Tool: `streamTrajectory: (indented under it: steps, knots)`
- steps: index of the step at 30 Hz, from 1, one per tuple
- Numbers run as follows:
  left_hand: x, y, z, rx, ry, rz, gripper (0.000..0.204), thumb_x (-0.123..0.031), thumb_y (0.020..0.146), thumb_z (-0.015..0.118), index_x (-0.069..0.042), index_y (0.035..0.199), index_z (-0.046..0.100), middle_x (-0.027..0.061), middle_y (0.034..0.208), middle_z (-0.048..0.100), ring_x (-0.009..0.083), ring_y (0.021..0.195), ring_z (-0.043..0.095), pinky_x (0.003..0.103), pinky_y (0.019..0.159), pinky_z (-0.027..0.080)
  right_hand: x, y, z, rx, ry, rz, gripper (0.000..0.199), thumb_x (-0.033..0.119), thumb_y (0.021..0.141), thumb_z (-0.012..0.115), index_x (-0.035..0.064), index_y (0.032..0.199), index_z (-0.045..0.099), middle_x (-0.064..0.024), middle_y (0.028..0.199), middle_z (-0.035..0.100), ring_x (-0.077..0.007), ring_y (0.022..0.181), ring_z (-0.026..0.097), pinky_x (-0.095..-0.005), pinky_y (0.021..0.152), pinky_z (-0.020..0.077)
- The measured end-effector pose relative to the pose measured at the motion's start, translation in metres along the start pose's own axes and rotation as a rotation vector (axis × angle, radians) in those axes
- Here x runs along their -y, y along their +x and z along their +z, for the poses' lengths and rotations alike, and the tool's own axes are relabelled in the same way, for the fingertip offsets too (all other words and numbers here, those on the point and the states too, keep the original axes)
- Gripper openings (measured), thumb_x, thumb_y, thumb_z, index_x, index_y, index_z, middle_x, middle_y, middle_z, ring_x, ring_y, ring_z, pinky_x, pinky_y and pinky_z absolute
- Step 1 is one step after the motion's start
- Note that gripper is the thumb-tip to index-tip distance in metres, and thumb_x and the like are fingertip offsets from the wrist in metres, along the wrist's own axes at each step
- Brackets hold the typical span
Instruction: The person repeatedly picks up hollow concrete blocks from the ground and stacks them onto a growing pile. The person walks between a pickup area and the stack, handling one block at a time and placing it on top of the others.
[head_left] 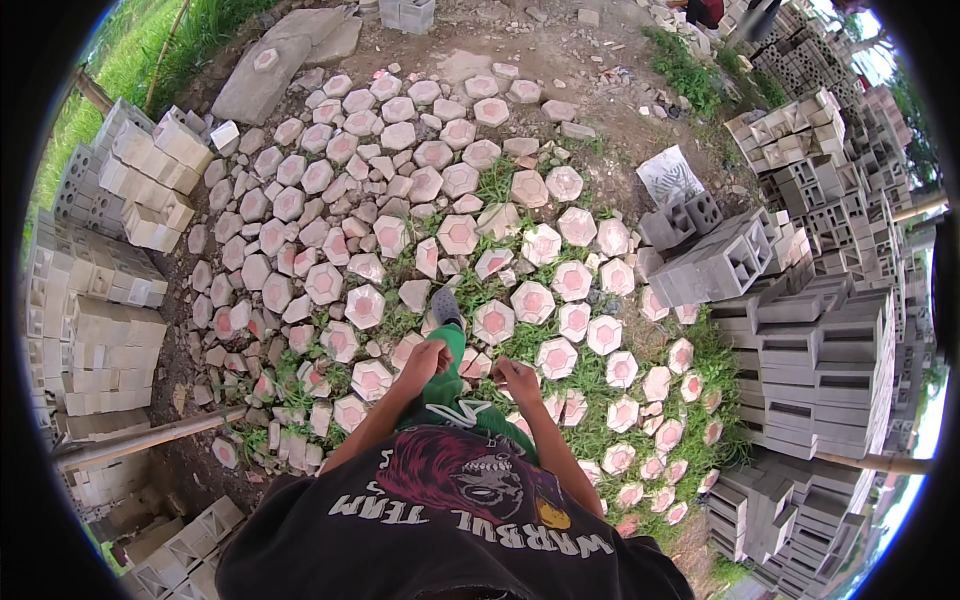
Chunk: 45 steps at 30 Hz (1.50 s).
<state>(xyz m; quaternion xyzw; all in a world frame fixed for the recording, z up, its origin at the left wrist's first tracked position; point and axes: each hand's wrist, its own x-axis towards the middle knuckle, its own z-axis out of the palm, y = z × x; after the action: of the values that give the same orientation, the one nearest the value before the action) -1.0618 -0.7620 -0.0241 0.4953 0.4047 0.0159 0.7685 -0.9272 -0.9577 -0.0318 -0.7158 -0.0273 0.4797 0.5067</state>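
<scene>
My left hand [427, 358] hangs in front of my body beside the leg of my green trousers [451, 372]. Its fingers are curled into a loose fist, and I see nothing in them. My right hand [515, 380] is held a little to the right, over the paving, also with curled fingers and nothing visible inside. Below me lie many hexagonal concrete pavers [493, 322], pale grey with reddish centres. Grass and broken stones fill the gaps between them. One grey clog [445, 306] steps forward onto the paving.
Hollow concrete blocks are stacked on the left [112, 320] and the right [830, 360]. Several loose blocks [715, 255] and a patterned white slab [671, 176] sit at the right edge of the pavers. Large flat slabs [275, 65] lie at the far left. Bamboo poles [150, 438] cross the sides.
</scene>
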Motion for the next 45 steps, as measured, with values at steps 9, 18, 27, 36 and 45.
streamTrajectory:
  steps: [9, 18, 27, 36, 45]
  knots:
    - [-0.139, 0.140, 0.009, 0.190, 0.280, 0.119, 0.019, -0.020, 0.091, 0.052, -0.004, 0.087, 0.062, 0.0016, 0.079, 0.062, 0.0086, 0.068, 0.057, 0.022, 0.058, 0.043, 0.140, 0.100, -0.026, -0.237, 0.150, -0.068, 0.028, 0.030, 0.092, 0.061, 0.0031, 0.086, 0.061, -0.0044, 0.077, 0.062, -0.0118, 0.069, 0.059, -0.0265, 0.062, 0.0496]
    - [-0.157, 0.212, -0.013, 0.108, 0.140, 0.161, 0.016, -0.014, 0.089, 0.055, 0.001, 0.087, 0.060, 0.0046, 0.078, 0.063, 0.0111, 0.066, 0.060, 0.025, 0.059, 0.046, 0.189, 0.169, 0.007, -0.047, 0.145, 0.137, 0.023, 0.025, 0.091, 0.060, 0.0057, 0.103, 0.059, -0.0039, 0.088, 0.063, -0.0136, 0.078, 0.062, -0.0291, 0.069, 0.0511]
    - [-0.210, 0.268, -0.043, -0.228, 0.197, 0.068, 0.012, -0.012, 0.088, 0.051, -0.003, 0.090, 0.060, 0.0032, 0.086, 0.065, 0.0120, 0.074, 0.059, 0.026, 0.065, 0.046, 0.284, 0.327, 0.000, 0.199, -0.063, 0.133, 0.026, 0.032, 0.090, 0.059, 0.0068, 0.097, 0.059, -0.0032, 0.087, 0.064, -0.0131, 0.078, 0.062, -0.0296, 0.069, 0.0504]
    - [-0.332, 0.376, -0.003, -0.528, -0.115, 0.100, 0.011, -0.011, 0.086, 0.056, -0.004, 0.092, 0.062, 0.0020, 0.085, 0.064, 0.0095, 0.073, 0.059, 0.023, 0.062, 0.045, 0.456, 0.464, -0.036, 0.276, -0.068, -0.002, 0.025, 0.030, 0.092, 0.058, 0.0056, 0.094, 0.061, -0.0025, 0.084, 0.064, -0.0108, 0.074, 0.060, -0.0250, 0.065, 0.0473]
    - [-0.390, 0.436, 0.013, -0.502, 0.053, 0.172, 0.012, -0.008, 0.080, 0.064, -0.003, 0.091, 0.062, 0.0015, 0.079, 0.063, 0.0079, 0.070, 0.058, 0.022, 0.064, 0.046, 0.497, 0.528, -0.060, 0.292, 0.001, 0.082, 0.023, 0.030, 0.092, 0.059, 0.0069, 0.093, 0.060, -0.0013, 0.084, 0.064, -0.0094, 0.073, 0.059, -0.0255, 0.065, 0.0486]
